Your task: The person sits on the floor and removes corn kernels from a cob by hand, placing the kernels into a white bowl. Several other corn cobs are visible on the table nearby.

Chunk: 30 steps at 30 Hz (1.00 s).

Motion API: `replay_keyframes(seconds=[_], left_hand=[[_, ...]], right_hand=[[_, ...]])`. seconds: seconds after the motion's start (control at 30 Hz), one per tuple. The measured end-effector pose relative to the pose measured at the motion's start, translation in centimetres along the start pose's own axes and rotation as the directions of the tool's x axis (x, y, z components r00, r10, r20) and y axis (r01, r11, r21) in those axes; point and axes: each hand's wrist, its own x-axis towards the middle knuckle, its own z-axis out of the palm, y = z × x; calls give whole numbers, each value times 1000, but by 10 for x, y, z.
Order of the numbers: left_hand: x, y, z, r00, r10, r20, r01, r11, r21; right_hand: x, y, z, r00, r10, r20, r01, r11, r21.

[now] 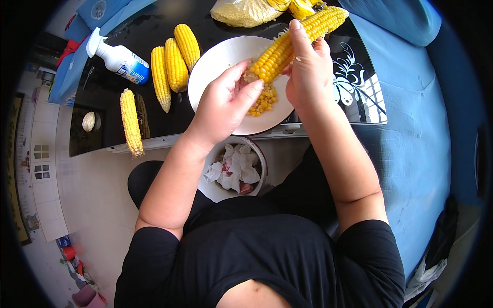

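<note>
An ear of corn [280, 55] slants over a white bowl [205, 77], gripped between both my hands. My left hand [224, 97] is closed on its lower end, the thumb pressed near the base. Higher up the ear, my right hand [309, 69] wraps round it with the thumb on top. Loose corn kernels [264, 101] lie in the bowl beneath. To the bowl's left are several whole ears of corn [176, 65]. A corn cob [131, 123], apparently stripped of kernels, lies near the table's front edge.
A spray bottle [122, 59] lies on the black glossy table [102, 102], with a small pale oval object [88, 121] nearby. A bag of yellow grainy stuff [245, 13] sits at the back. Below the table edge stands a bin [263, 167] of crumpled tissues. A blue sofa [411, 128] is on the right.
</note>
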Motion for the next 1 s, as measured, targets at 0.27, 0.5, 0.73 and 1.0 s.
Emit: replay_keyframes(seconds=[0.27,0.5,0.73,1.0], left_hand=[[1,-2,2,998,51,30,-57,956,289],[-1,-1,2,997,54,-47,-48,991,124],[1,-12,-1,992,128,-14,-119,957,265],[0,0,-2,997,71,-22,-68,990,123]], right_hand=[[-1,2,2,999,-38,-13,38,999,23],[-1,1,2,999,-32,-9,32,999,24],[-2,0,1,1000,-2,-4,2,1000,2],[-1,0,-1,995,78,61,-81,996,44]])
